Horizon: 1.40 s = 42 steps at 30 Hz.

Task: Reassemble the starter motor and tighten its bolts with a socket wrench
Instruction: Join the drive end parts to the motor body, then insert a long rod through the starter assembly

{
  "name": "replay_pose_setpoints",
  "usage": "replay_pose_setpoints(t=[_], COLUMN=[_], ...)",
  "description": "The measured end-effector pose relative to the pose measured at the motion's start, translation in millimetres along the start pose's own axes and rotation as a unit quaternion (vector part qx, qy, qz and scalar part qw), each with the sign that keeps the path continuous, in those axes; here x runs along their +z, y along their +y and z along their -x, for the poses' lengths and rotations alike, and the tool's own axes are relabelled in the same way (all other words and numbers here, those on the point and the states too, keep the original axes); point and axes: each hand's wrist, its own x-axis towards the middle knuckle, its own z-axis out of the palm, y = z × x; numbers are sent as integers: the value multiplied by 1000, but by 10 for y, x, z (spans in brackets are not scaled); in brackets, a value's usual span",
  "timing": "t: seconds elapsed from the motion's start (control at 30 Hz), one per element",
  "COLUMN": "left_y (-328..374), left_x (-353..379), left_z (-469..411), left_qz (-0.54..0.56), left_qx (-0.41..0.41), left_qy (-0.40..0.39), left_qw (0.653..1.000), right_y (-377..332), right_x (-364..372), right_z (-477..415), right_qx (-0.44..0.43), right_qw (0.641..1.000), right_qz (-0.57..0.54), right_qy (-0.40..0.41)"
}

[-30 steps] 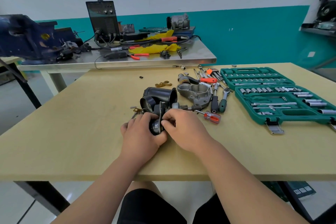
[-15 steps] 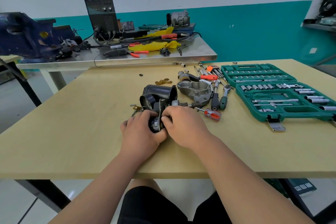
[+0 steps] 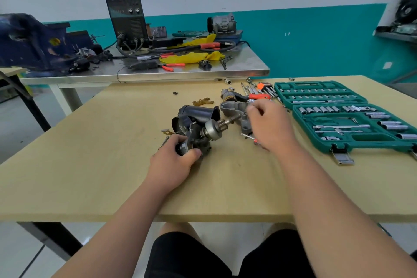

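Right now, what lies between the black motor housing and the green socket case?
Head view: the grey nose casting, with the right hand over it.

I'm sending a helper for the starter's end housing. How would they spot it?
Start at the green socket case on the table. Left of it, by the right hand, lies the grey cast housing. Its dull bare metal sets it apart from the black motor can beside it.

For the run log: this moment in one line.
left hand: grips motor assembly | right hand: over grey housing, grasp unclear | housing unfitted
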Motion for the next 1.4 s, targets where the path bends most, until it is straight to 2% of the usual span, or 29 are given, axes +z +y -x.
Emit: replay_pose_setpoints(t=[0.03, 0.1, 0.17, 0.3, 0.5, 0.7, 0.87, 0.97, 1.03, 1.13, 1.27, 1.33, 1.4], left_y=[-13, -37, -48, -51, -76, -112, -115, -111, -110, -120, -132, -137, -142], left_x=[-14, -40, -75, -150, -192, -174, -168, -162, -159, -156, -154, -152, -148], left_z=[-16, -38, -52, -95, -161, -148, -131, -122, -122, -123, -128, -134, -131], left_qz=[19, 36, 52, 101, 149, 184, 180, 177, 175, 177, 177, 180, 181], left_qx=[-3, 3, 14, 38, 42, 37, 38, 36, 35, 36, 38, 36, 34], left_qy=[-9, -26, -49, -97, -105, -78, -74, -69, -66, -68, -70, -69, -68], left_qw=[1000, 999, 997, 989, 982, 979, 980, 981, 982, 981, 981, 981, 981], right_y=[125, 303, 404, 494, 495, 431, 416, 450, 502, 582, 593, 544, 505], right_x=[-47, -15, 47, -11, -26, 1, -22, -76, -84, -43, -15, 39, 108], right_z=[-101, -221, -290, -462, -590, -654, -619, -601, -574, -514, -530, -541, -538], right_qx=[16, 12, -6, -88, -188, -224, -297, -329, -330, -304, -212, -198, -209], right_qw=[995, 956, 926, 884, 804, 766, 734, 740, 762, 824, 938, 947, 930], right_qz=[79, 215, 276, 367, 437, 463, 495, 481, 470, 413, 244, 218, 231], right_qy=[-51, -197, -258, -275, -357, -385, -359, -338, -299, -240, -123, -132, -195])
